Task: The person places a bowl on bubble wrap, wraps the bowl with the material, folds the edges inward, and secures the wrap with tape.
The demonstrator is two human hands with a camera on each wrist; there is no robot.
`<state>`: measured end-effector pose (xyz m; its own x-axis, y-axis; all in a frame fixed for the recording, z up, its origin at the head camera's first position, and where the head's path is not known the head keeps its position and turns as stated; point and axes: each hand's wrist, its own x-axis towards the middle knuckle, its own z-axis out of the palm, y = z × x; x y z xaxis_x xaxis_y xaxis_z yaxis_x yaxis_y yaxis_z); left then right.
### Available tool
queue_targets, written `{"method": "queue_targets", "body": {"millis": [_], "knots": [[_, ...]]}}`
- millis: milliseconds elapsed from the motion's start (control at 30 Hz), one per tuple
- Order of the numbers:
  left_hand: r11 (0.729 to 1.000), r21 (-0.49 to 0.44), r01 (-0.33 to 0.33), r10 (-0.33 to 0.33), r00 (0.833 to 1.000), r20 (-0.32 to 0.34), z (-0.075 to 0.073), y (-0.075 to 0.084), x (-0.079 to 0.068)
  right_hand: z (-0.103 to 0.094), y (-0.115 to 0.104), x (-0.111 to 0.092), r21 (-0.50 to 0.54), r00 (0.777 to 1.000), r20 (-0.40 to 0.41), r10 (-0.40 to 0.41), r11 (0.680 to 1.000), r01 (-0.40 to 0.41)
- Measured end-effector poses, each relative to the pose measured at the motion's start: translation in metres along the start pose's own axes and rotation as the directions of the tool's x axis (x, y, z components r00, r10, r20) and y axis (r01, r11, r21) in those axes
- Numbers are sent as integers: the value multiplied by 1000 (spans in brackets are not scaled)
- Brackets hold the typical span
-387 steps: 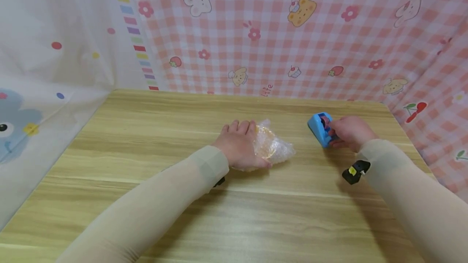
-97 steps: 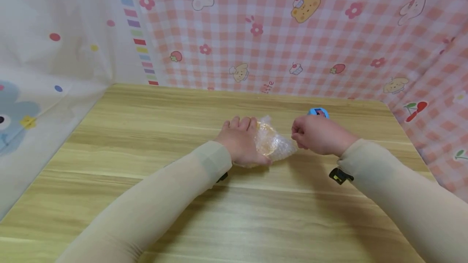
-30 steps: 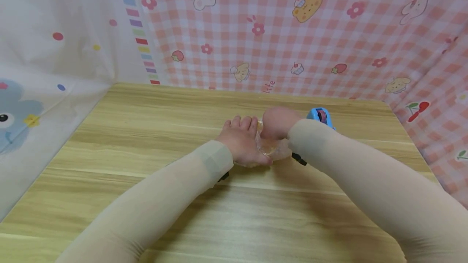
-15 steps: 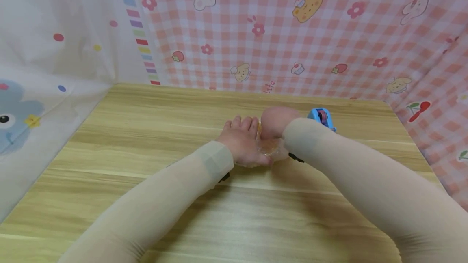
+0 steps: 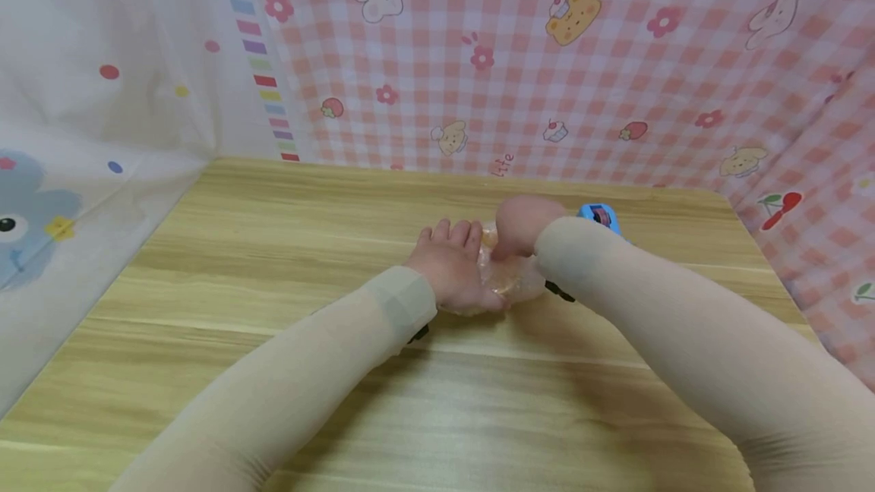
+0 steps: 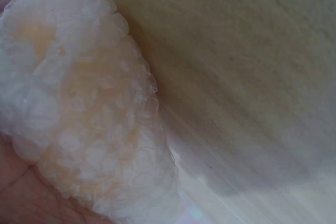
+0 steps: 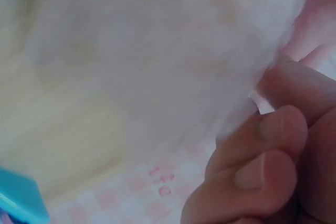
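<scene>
A bubble-wrapped bundle (image 5: pixel 504 283) with something yellowish inside lies on the wooden table, partly covered by both hands. My left hand (image 5: pixel 449 270) rests over its left side, fingers straight and thumb along the near edge; its palm meets the bubble wrap (image 6: pixel 94 108) in the left wrist view. From the right, my right hand (image 5: pixel 525 228) reaches across the top with its fingers curled under. In the right wrist view the thumb (image 7: pixel 294 85) and curled fingers (image 7: pixel 262 177) pinch at the edge of the wrap. The head view hides these fingertips.
A blue tape dispenser (image 5: pixel 601 214) with a dark pinkish roll stands behind the right wrist, partly hidden by the sleeve (image 5: pixel 615 272). Behind the table (image 5: pixel 424 401) hangs a pink checked cloth (image 5: pixel 424 36); a white one (image 5: pixel 137 21) hangs at the left.
My right hand was at the tape dispenser, then moved left onto the bundle; in the last half second it shifted slightly up and right. My left hand has stayed on the bundle.
</scene>
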<state>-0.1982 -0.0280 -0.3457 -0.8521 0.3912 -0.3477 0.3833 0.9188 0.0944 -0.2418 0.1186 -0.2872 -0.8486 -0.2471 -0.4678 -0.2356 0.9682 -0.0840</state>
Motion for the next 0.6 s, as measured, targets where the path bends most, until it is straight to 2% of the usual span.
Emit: {"method": "queue_targets", "body": {"millis": [267, 600], "knots": [[1000, -18, 11, -11, 1000, -16, -1, 0, -1, -3, 11, 4, 78, 999, 47, -6, 997, 2], [1000, -26, 15, -16, 999, -34, 0, 1, -1, -4, 19, 7, 46, 997, 66, -28, 999, 25]]}}
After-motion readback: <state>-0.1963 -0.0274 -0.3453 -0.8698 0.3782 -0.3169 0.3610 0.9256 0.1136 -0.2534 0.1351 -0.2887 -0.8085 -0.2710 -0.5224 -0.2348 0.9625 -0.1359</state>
